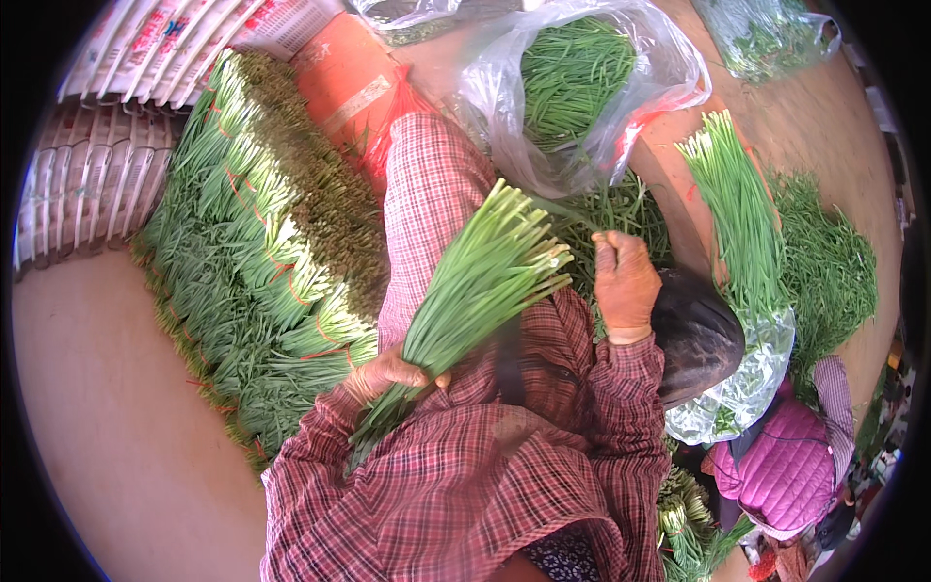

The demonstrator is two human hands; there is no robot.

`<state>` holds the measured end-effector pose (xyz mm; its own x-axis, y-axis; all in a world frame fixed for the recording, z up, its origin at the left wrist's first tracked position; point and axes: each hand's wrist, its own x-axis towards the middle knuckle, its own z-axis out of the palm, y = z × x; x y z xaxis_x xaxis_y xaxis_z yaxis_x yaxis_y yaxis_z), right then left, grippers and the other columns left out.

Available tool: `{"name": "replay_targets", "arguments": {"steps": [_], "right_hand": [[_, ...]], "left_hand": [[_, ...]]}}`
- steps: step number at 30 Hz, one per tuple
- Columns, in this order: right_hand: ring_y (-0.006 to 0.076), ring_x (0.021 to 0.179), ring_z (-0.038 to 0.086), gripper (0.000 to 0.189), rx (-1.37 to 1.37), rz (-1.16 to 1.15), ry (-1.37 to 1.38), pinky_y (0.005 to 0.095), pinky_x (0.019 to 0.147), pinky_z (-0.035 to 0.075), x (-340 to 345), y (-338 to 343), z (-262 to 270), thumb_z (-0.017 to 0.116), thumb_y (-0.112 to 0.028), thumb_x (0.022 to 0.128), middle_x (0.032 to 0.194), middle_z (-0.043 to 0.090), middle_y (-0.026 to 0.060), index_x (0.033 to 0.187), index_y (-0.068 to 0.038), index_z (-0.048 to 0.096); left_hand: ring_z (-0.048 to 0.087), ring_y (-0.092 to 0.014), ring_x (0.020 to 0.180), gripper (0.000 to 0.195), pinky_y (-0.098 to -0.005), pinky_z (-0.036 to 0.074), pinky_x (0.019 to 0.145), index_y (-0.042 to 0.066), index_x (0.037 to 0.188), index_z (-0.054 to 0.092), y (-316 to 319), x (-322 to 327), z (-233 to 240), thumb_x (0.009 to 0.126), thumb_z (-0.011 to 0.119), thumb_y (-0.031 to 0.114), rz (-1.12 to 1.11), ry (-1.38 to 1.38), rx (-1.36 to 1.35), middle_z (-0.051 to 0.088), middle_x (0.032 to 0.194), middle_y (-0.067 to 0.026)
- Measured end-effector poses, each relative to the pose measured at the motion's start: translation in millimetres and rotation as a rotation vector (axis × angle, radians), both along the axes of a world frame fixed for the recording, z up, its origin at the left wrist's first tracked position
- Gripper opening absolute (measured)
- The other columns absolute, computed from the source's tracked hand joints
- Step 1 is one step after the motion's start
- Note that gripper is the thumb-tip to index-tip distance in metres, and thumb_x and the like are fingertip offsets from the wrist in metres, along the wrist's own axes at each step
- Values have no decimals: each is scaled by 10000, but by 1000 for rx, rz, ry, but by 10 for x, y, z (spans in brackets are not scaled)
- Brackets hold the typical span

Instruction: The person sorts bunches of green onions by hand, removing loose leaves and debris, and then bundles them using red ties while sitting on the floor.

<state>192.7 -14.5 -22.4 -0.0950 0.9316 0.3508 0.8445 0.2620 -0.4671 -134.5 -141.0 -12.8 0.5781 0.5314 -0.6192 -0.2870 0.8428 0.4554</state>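
Observation:
My left hand [393, 375] grips a loose bunch of garlic chives [476, 284] near its leafy end. The bunch slants up and right across my lap, with its pale cut ends uppermost. Beyond those ends is my right hand [627, 284], its thumb and fingertips pinched together. A blurred thin leaf [567, 211] runs to these fingertips. Below and behind the right hand lies a heap of loose leaves [618, 218].
Bundles of chives tied with red bands [254, 291] are stacked at left, beside white slatted crates [94, 174]. An open plastic bag [502, 80] holds chives [574, 80] ahead. More chives [734, 211] and a leaf heap [829, 254] lie right. A person in a purple vest [782, 458] is at lower right.

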Motion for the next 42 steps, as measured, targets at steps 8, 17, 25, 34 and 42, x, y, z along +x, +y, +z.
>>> {"name": "replay_targets", "arguments": {"steps": [8, 17, 25, 34, 42], "right_hand": [[229, 885, 703, 263, -152, 74, 128, 322, 780, 546, 293, -241, 86, 724, -142, 898, 1009, 719, 96, 1148, -72, 684], [89, 684, 621, 207, -642, 12, 711, 218, 624, 489, -301, -241, -55, 760, -187, 897, 849, 683, 14, 1017, -31, 696], [71, 589, 554, 127, -1000, -209, 1244, 201, 549, 437, -346, -205, -114, 697, -163, 935, 766, 618, 0, 950, -42, 663], [65, 619, 546, 59, -703, -245, 1223, 217, 551, 453, -308, -228, -246, 679, -64, 892, 766, 625, 5, 924, -34, 639], [119, 800, 646, 202, -589, -389, 824, 268, 723, 522, 176, -64, -190, 688, -127, 913, 997, 734, 98, 1078, -16, 652]], "left_hand": [[605, -228, 976, 796, -347, 468, 900, 6, 1380, 499, 17, -50, -42, 706, 862, 222, -47, -56, -70, 651, 1062, -123], [625, -235, 965, 804, -354, 483, 898, 3, 1394, 493, 5, -65, -181, 723, 864, 247, -72, -66, 44, 666, 1049, -121], [620, -231, 936, 820, -356, 490, 871, -1, 1411, 467, 76, -30, -102, 735, 863, 240, -94, -50, 65, 656, 1050, -125], [619, -233, 951, 784, -359, 486, 881, 1, 1404, 483, 71, -47, -179, 746, 852, 214, -92, -72, 64, 660, 1044, -119], [631, -236, 971, 804, -354, 492, 905, 9, 1426, 462, 73, -51, -155, 747, 848, 201, -97, -70, 63, 658, 1096, -130]]}}
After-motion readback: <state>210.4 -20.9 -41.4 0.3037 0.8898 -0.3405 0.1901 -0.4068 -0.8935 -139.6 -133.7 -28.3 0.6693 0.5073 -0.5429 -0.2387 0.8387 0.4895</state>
